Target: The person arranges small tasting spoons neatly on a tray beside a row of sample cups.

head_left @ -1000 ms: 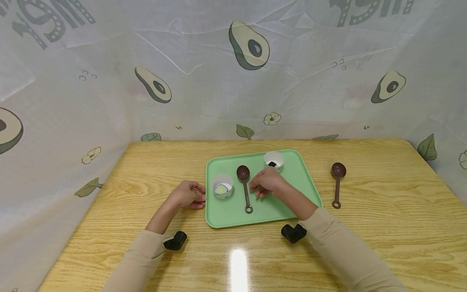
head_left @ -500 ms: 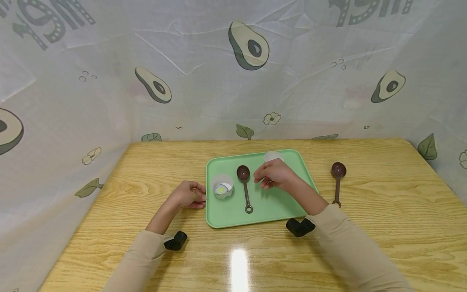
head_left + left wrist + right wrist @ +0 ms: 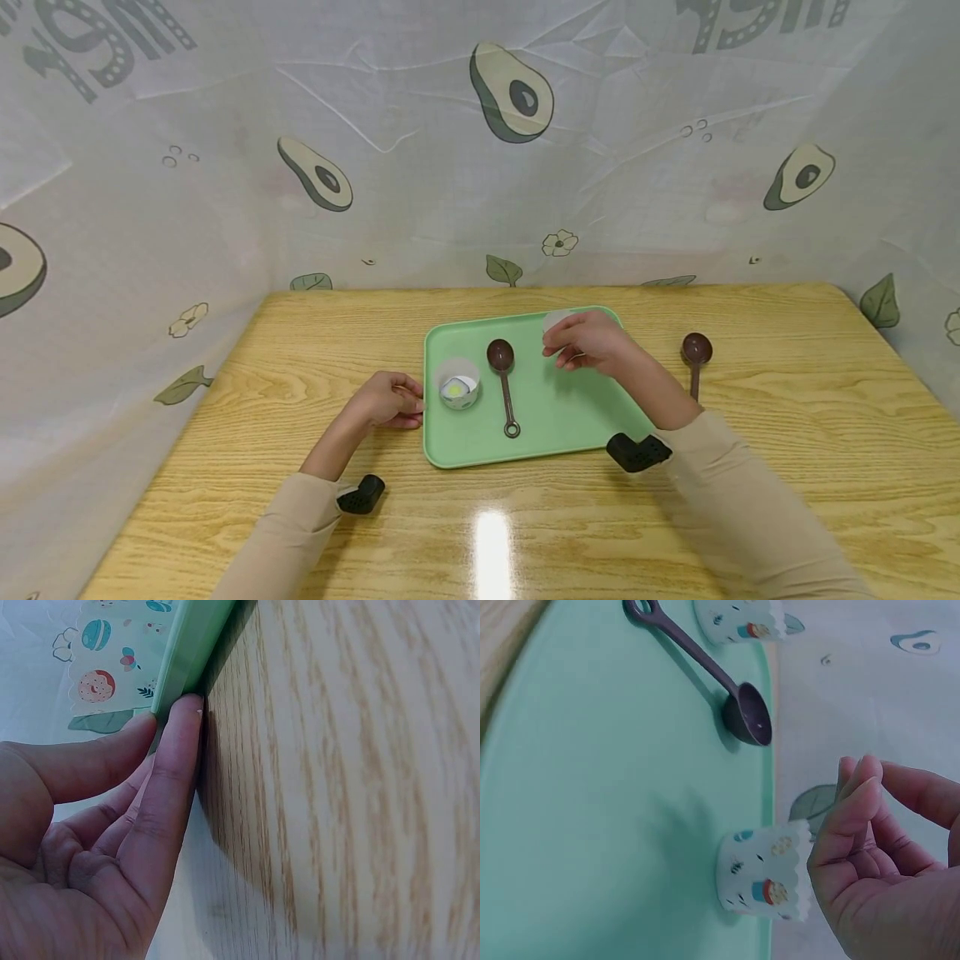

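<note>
At the left edge of the green tray (image 3: 450, 450), my left hand (image 3: 388, 400) pinches the rim between thumb and finger, seen close in the left wrist view. My right hand (image 3: 588, 340) hovers above the tray's far right, fingers loosely curled, with nothing visible between them. It partly hides a white scalloped paper cup (image 3: 761, 870). Another printed paper cup (image 3: 458, 396) stands at the tray's left, a pale piece with a yellow-green centre inside. Between the cups lies a brown measuring spoon (image 3: 504, 387), its bowl toward the back.
A second brown spoon (image 3: 697, 354) lies on the wooden table (image 3: 300, 333) right of the tray, its handle partly behind the right forearm. A printed cloth (image 3: 420, 192) hangs behind and to the sides of the table.
My right hand has risen from beside the measuring spoon and moved right and back, now covering much of the right cup. My left hand, the tray and the spoons have stayed put.
</note>
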`<state>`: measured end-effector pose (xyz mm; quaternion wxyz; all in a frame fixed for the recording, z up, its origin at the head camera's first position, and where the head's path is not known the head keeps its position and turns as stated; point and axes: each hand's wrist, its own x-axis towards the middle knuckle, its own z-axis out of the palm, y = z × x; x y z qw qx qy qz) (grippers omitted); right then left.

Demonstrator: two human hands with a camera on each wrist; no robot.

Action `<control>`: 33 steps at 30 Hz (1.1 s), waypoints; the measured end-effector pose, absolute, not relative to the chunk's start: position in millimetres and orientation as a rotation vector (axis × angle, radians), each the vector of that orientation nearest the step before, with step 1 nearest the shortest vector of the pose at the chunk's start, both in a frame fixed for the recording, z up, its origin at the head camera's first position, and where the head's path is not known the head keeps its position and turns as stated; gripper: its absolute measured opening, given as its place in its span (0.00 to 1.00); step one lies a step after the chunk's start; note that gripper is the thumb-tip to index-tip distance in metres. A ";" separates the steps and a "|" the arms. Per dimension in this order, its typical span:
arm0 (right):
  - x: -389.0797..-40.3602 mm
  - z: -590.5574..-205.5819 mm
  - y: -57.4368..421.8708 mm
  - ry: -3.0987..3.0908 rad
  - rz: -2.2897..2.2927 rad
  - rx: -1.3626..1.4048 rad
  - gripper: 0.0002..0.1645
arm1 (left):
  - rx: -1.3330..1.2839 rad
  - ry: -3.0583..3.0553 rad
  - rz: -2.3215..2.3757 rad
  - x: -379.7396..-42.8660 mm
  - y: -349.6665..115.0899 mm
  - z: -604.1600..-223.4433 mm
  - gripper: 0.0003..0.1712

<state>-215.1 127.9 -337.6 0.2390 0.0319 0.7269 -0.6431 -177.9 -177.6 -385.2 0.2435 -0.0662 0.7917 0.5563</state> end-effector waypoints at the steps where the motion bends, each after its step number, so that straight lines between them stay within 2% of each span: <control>1: -215.7 -336.8 129.7 1.991 -1.759 0.089 0.15 | -0.183 2.161 1.524 -177.7 -177.6 -385.4 0.13; 19: -217.6 -326.2 155.8 2.037 -1.753 0.107 0.19 | -0.178 2.148 1.528 -177.5 -177.4 -384.4 0.13; 33: -219.1 -320.8 175.6 2.084 -1.739 0.122 0.14 | -0.177 2.151 1.525 -178.1 -178.1 -385.1 0.13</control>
